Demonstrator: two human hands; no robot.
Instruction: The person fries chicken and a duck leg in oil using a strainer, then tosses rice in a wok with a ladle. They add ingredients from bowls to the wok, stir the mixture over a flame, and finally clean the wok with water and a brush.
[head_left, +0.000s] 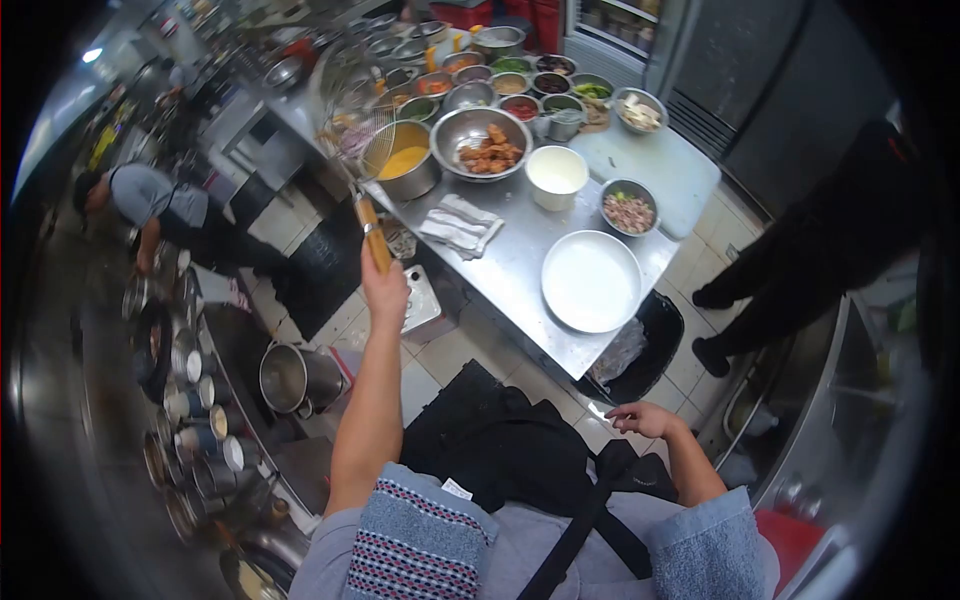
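My left hand (pixel 385 292) is closed round the wooden handle of a wire skimmer (pixel 373 230). Its wire head reaches up past the table's left edge, over the pot of yellow liquid (pixel 405 160). Low in front of my body, my right hand (pixel 648 419) hangs with fingers loosely bent and apart, holding nothing that I can see. On the steel table (pixel 510 285) a metal bowl (pixel 455 150) holds browned fried pieces (pixel 492 152). Beside it are a white tub (pixel 556 178), a folded striped cloth (pixel 461 226), a round white plate (pixel 592 281) and a small bowl of chopped meat (pixel 629 208).
Several ingredient bowls crowd the table's far end, near a white cutting board (pixel 655 165). A black bin (pixel 665 345) stands below the near corner. One person (pixel 165 195) bends over the left counter; another in dark clothing (pixel 820 240) stands right. A large pot (pixel 284 378) sits lower left.
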